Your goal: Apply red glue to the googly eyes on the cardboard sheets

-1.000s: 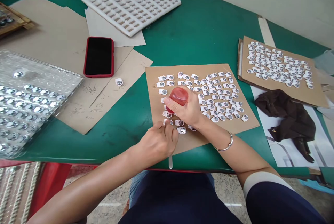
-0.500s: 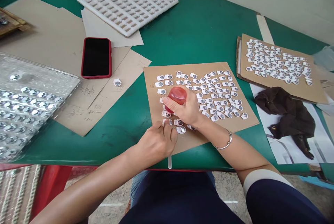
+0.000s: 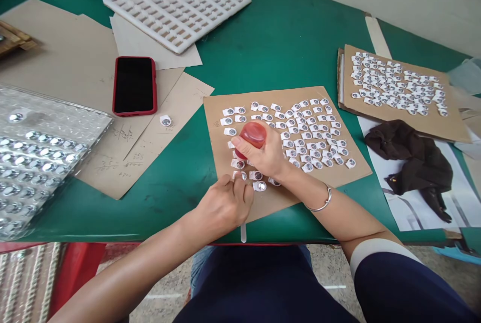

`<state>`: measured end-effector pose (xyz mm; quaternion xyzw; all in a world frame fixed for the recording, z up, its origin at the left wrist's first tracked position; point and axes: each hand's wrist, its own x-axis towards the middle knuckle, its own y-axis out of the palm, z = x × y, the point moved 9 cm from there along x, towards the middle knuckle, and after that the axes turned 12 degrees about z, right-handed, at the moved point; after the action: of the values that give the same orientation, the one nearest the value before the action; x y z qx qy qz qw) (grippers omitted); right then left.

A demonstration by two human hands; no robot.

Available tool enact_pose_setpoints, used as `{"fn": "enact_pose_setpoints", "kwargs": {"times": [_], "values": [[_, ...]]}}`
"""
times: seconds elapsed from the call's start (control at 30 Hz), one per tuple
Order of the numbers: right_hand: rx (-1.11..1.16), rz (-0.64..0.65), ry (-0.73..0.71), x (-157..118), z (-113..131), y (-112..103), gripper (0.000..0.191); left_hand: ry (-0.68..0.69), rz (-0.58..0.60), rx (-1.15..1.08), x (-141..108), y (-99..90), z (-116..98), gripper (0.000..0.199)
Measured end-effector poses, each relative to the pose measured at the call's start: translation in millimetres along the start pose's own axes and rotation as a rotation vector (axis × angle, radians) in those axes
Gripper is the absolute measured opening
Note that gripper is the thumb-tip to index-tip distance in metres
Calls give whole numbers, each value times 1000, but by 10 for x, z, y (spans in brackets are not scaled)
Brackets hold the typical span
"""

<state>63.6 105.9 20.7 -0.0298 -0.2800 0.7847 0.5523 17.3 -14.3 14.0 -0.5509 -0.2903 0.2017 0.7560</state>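
Observation:
My right hand (image 3: 268, 150) is wrapped round a red, rounded squeeze bottle (image 3: 254, 134), tipped over the brown card (image 3: 221, 100); its lower end is mostly hidden. On the card lie many small white tags (image 3: 259, 186) with round dark-and-silver faces, in loose rows. My left hand (image 3: 227, 202) is closed just below, its fingers at a tag near the card's lower left. From beneath that hand a slim, pale, flat-ended tool (image 3: 243, 232) sticks out toward the table edge; the rest of it is hidden by the fingers.
To the left are a red-cased phone (image 3: 134, 86), a single tag (image 3: 165, 121) on brown paper and a clear bag of silver round pieces (image 3: 41, 152). A white slotted tray (image 3: 180, 2) lies behind. At right sit another tag-covered card (image 3: 398, 85) and a dark cloth (image 3: 421, 157).
The whole view has shifted slightly. Both hands keep nearly the same place over the card, with the red bottle still in my right hand.

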Motion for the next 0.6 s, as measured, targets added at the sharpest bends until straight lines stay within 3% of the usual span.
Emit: {"fn": "enact_pose_setpoints", "kwargs": {"times": [0.6], "values": [[-6,-14,-14,18,-25,-41,33,6,1,-4,-1,2,0,16]]}}
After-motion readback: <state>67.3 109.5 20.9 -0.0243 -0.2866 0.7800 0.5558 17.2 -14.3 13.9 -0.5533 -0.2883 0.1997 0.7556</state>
